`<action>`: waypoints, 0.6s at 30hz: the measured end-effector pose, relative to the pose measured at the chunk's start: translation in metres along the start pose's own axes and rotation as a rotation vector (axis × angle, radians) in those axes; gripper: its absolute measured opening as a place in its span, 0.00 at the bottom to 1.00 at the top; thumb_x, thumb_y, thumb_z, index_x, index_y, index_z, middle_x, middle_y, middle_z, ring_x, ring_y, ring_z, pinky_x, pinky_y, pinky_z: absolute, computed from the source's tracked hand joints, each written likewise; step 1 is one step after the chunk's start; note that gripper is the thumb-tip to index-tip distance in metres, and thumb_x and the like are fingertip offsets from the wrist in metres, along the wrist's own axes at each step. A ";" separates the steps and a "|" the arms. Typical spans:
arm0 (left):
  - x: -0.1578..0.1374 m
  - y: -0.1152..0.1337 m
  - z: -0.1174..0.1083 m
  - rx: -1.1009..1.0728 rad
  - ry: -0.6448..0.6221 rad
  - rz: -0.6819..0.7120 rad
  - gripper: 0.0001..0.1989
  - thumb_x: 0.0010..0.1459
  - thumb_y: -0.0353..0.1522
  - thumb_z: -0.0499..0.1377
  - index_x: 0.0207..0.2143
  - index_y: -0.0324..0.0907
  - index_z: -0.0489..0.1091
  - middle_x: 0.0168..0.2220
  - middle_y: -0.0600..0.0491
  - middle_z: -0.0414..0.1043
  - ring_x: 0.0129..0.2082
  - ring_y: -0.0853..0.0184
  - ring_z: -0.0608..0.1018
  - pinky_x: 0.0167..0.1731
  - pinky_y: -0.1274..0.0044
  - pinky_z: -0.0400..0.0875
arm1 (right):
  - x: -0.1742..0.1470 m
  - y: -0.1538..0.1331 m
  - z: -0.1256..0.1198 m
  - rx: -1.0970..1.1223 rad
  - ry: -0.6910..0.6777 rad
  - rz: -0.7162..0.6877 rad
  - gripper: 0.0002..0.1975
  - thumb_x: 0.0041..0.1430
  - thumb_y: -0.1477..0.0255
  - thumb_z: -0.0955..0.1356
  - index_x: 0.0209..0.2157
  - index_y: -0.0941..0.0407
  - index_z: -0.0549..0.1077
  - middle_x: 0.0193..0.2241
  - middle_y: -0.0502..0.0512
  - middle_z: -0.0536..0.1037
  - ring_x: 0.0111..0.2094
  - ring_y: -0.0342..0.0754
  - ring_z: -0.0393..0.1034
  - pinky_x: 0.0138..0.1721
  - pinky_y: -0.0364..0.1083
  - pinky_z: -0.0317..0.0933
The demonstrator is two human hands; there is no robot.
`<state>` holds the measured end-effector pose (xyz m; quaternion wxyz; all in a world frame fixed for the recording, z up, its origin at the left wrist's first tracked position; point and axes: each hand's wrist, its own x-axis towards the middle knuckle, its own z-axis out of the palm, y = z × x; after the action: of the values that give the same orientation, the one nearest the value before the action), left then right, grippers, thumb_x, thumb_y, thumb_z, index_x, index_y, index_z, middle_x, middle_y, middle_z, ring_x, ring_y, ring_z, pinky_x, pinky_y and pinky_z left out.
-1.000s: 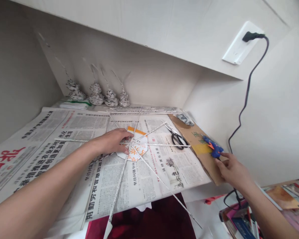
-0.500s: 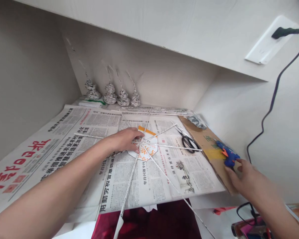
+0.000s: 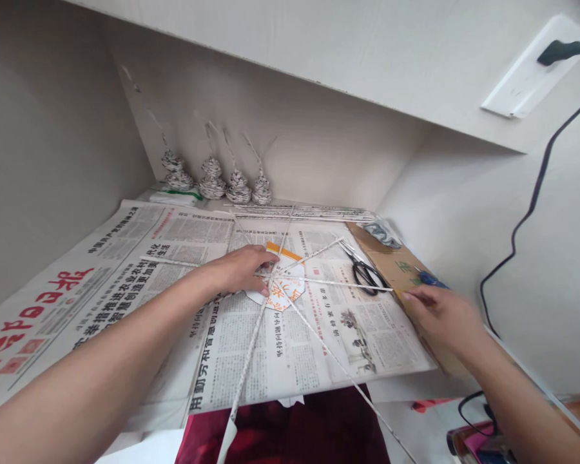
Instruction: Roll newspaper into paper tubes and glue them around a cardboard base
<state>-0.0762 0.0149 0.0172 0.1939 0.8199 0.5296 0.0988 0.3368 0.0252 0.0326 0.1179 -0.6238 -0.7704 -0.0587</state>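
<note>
My left hand (image 3: 244, 269) holds a white octagonal card (image 3: 290, 287) with orange writing by its left side, thumb and fingers pressing where paper sticks cross. These thin rolled-newspaper sticks (image 3: 319, 348) fan outward in several directions. My right hand (image 3: 439, 316) hovers over the cardboard with thumb and forefinger brought together, just beyond the tip of the right-pointing paper stick (image 3: 348, 284). Whether anything is pinched there I cannot make out. Behind that hand lies a blue glue gun (image 3: 432, 278), mostly hidden. Black-handled scissors (image 3: 367, 277) rest between the card and the cardboard.
Newspaper (image 3: 159, 322) covers the work surface. A cardboard strip (image 3: 391, 261) on the right carries a grey cloth (image 3: 383, 234). At the back lie loose paper sticks (image 3: 309, 214) and several woven gourd shapes (image 3: 212, 180). A black cord (image 3: 531, 200) hangs from the wall socket (image 3: 536, 67).
My right hand has left the blue glue gun and moved left and up to the stick's end. My left hand stays on the card.
</note>
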 end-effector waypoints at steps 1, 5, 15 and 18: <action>0.000 0.000 0.000 0.000 0.002 -0.002 0.37 0.43 0.41 0.64 0.57 0.46 0.60 0.48 0.48 0.65 0.47 0.59 0.68 0.46 0.74 0.62 | 0.010 -0.009 0.002 0.055 -0.011 -0.029 0.13 0.57 0.60 0.62 0.31 0.51 0.74 0.33 0.52 0.79 0.35 0.53 0.71 0.36 0.48 0.61; 0.000 0.001 -0.001 -0.013 -0.004 -0.004 0.37 0.43 0.42 0.64 0.57 0.46 0.60 0.47 0.49 0.66 0.46 0.59 0.69 0.45 0.75 0.62 | 0.063 -0.047 0.015 0.169 -0.032 -0.057 0.11 0.55 0.63 0.64 0.33 0.52 0.76 0.31 0.52 0.79 0.31 0.49 0.71 0.33 0.45 0.60; 0.003 -0.005 0.002 -0.025 0.010 0.003 0.38 0.42 0.42 0.65 0.56 0.43 0.61 0.45 0.49 0.68 0.45 0.60 0.70 0.44 0.75 0.62 | 0.165 -0.086 0.056 -0.009 -0.229 0.123 0.15 0.49 0.61 0.68 0.30 0.58 0.77 0.36 0.64 0.78 0.39 0.58 0.71 0.38 0.49 0.61; 0.001 -0.002 0.001 -0.019 0.011 0.019 0.36 0.43 0.41 0.65 0.55 0.42 0.62 0.44 0.50 0.68 0.44 0.60 0.70 0.43 0.75 0.62 | 0.168 -0.086 0.057 -0.013 -0.262 0.116 0.16 0.49 0.59 0.67 0.31 0.58 0.77 0.36 0.64 0.77 0.40 0.57 0.71 0.40 0.49 0.61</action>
<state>-0.0770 0.0160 0.0153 0.1976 0.8225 0.5218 0.1101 0.2146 0.1790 0.0256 0.0154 -0.6704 -0.7414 0.0250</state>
